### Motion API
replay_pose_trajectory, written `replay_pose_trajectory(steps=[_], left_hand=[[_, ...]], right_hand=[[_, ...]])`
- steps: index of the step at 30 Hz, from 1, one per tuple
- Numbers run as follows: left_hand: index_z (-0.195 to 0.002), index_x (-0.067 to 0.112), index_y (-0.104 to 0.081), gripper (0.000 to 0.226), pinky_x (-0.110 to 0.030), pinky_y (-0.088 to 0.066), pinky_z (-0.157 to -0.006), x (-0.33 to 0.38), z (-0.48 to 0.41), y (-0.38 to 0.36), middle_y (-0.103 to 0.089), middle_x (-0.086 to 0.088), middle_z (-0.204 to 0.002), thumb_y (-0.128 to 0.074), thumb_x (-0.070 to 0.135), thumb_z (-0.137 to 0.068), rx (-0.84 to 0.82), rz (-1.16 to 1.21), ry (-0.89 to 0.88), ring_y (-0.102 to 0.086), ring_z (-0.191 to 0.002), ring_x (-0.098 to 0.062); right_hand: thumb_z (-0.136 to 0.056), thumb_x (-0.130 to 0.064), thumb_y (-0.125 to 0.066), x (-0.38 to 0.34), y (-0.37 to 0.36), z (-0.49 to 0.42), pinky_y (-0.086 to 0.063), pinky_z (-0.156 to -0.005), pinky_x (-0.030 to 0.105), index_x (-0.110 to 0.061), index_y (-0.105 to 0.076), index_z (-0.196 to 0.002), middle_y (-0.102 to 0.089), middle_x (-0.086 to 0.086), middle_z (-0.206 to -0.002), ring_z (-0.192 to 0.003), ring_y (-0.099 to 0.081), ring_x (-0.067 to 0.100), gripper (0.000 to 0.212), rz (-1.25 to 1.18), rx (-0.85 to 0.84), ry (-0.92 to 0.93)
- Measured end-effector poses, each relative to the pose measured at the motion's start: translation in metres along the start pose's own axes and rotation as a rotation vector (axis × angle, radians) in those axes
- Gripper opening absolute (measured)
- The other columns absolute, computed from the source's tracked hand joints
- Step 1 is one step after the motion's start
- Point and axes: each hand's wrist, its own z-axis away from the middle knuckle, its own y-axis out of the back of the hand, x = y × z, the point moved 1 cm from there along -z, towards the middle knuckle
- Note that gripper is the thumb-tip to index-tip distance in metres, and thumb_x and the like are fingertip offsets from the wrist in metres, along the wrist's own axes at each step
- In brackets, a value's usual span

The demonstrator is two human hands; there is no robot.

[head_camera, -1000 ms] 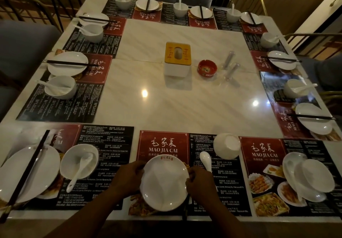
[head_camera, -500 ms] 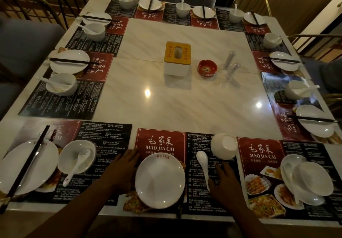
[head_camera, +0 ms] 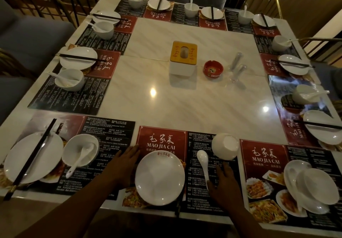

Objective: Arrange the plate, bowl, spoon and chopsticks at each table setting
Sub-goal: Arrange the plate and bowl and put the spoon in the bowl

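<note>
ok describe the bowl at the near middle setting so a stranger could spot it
Along the table's near edge, find the middle placemat. The bowl sits at its far right, just beyond the loose spoon. Unlike the bowl one setting left, it holds no spoon and looks tipped over.

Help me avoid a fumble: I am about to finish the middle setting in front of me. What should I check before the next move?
1. Plate set on its mat: ok.
2. Spoon in the bowl: not ok, it lies loose on the mat, right of the plate.
3. Bowl upright: not ok, it appears bottom up, beyond the spoon.
4. Right hand free: ok, fingers relaxed beside the spoon's handle.
5. Left hand free: ok, flat on the mat left of the plate.
6. Chopsticks in place: cannot tell, only a dark sliver shows at the plate's near edge.
</note>
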Motion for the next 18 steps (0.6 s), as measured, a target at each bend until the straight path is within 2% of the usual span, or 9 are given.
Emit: replay_pose_trajectory(steps=[7, 9, 11, 13, 14, 16, 18], left_hand=[[-0.158, 0.019, 0.005, 0.120, -0.045, -0.008, -0.125, 0.000, 0.000, -0.001, 0.017, 0.000, -0.165, -0.072, 0.060, -0.076, 0.006, 0.022, 0.015, 0.011, -0.152, -0.021], [-0.158, 0.018, 0.003, 0.117, -0.046, -0.010, -0.124, 0.001, 0.000, -0.001, 0.015, 0.000, -0.165, -0.073, 0.057, -0.077, 0.011, 0.039, 0.015, 0.009, -0.153, -0.021], [-0.159, 0.017, -0.010, 0.105, -0.044, -0.018, -0.123, 0.004, 0.001, -0.001, 0.000, -0.002, -0.166, -0.073, 0.049, -0.080, 0.089, 0.113, 0.017, -0.004, -0.153, -0.023], [-0.152, 0.019, -0.035, 0.082, -0.039, -0.034, -0.116, 0.007, 0.002, 0.000, -0.033, -0.004, -0.158, -0.074, 0.036, -0.082, 0.261, 0.224, 0.044, -0.032, -0.144, -0.024], [-0.146, 0.021, -0.046, 0.069, -0.037, -0.042, -0.109, 0.009, 0.002, 0.000, -0.047, -0.003, -0.146, -0.074, 0.029, -0.083, 0.345, 0.286, 0.073, -0.045, -0.135, -0.023], [-0.133, 0.025, -0.060, 0.045, -0.034, -0.050, -0.097, 0.015, 0.003, 0.002, -0.064, 0.000, -0.123, -0.069, 0.022, -0.088, 0.407, 0.450, 0.148, -0.059, -0.115, -0.019], [-0.124, 0.024, -0.066, 0.031, -0.031, -0.053, -0.091, 0.021, 0.004, 0.004, -0.071, 0.002, -0.114, -0.065, 0.026, -0.093, 0.339, 0.594, 0.226, -0.065, -0.103, -0.014]], right_hand=[[-0.092, -0.044, -0.061, 0.000, 0.002, 0.001, -0.025, -0.121, 0.044, -0.015, -0.032, -0.153, -0.009, 0.009, -0.165, -0.152, -0.011, 0.027, 0.073, -0.011, -0.013, 0.008], [-0.092, -0.040, -0.063, -0.003, 0.005, 0.003, -0.026, -0.120, 0.044, -0.014, -0.037, -0.151, -0.015, 0.011, -0.163, -0.151, -0.016, 0.028, 0.070, -0.024, -0.017, -0.002], [-0.089, -0.031, -0.067, -0.008, 0.008, 0.006, -0.035, -0.115, 0.046, -0.010, -0.050, -0.141, -0.034, 0.015, -0.154, -0.143, -0.032, 0.031, 0.058, -0.072, 0.065, 0.003], [-0.087, -0.023, -0.069, -0.016, 0.009, 0.007, -0.049, -0.096, 0.044, -0.009, -0.064, -0.121, -0.057, 0.012, -0.127, -0.117, -0.054, 0.029, 0.036, -0.115, 0.189, 0.067], [-0.088, -0.021, -0.068, -0.022, 0.009, 0.009, -0.051, -0.085, 0.038, -0.011, -0.066, -0.111, -0.061, 0.006, -0.112, -0.102, -0.058, 0.022, 0.025, -0.145, 0.214, 0.094], [-0.092, -0.020, -0.066, -0.038, 0.008, 0.008, -0.053, -0.073, 0.028, -0.019, -0.065, -0.099, -0.063, -0.003, -0.094, -0.082, -0.059, 0.009, 0.007, -0.256, 0.140, 0.087], [-0.093, -0.021, -0.065, -0.053, 0.004, 0.003, -0.055, -0.068, 0.024, -0.024, -0.063, -0.093, -0.066, -0.006, -0.084, -0.073, -0.062, 0.005, 0.004, -0.332, 0.039, 0.048]])
